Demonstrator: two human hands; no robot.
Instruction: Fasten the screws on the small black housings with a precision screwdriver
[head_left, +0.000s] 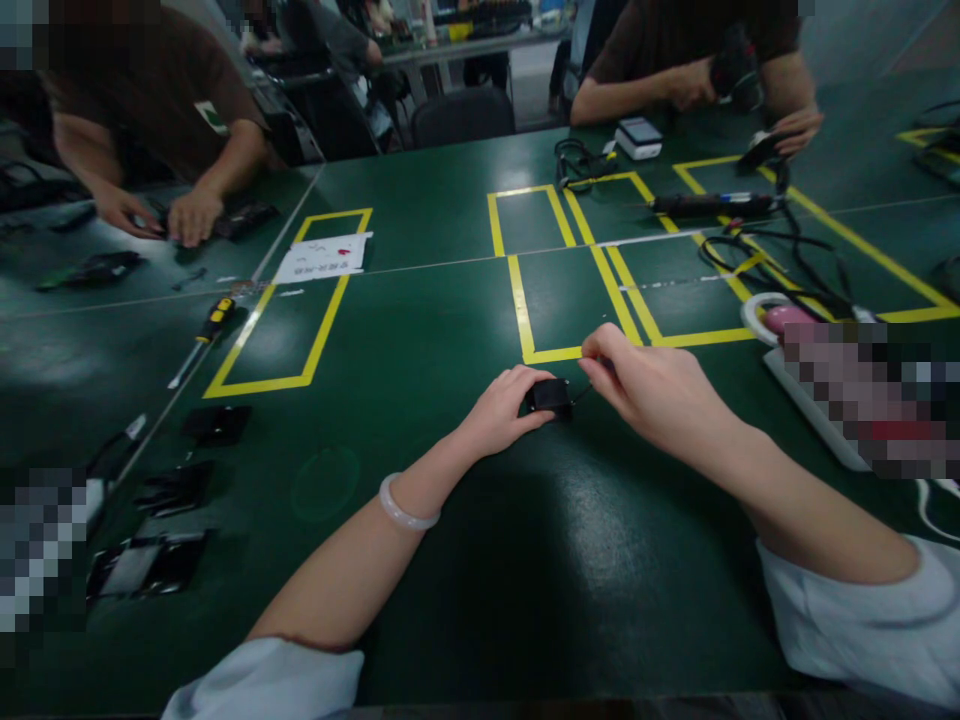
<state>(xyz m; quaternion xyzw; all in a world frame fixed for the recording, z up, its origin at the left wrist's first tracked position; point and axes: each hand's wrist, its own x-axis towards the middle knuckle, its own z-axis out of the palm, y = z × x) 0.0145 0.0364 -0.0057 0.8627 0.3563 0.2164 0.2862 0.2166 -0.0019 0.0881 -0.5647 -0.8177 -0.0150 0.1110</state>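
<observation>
The black box [553, 396] sat just short of the near line of yellow tape [551, 355], well in from the table's front edge. The left hand [504, 408] gripped it narrowly, thumb on the near side and fingers on the far side. The right hand [637, 375] pinched a thin dark piece [583, 393] that ran toward the box's right side; whether the two met could not be told. Open tabletop spread from the box back to the front edge and leftward to some black parts [217, 424]. On the right, the forearm lay nearer to a pale tray [817, 420], which narrowed the room there.

The table [450, 570] was dark green and faintly shiny, marked with taped rectangles. A screwdriver [217, 318] and a paper sheet [324, 257] lay to the left, cables [795, 250] to the right. Across it, two co-workers handled dark items, with a chair [463, 118] between them.
</observation>
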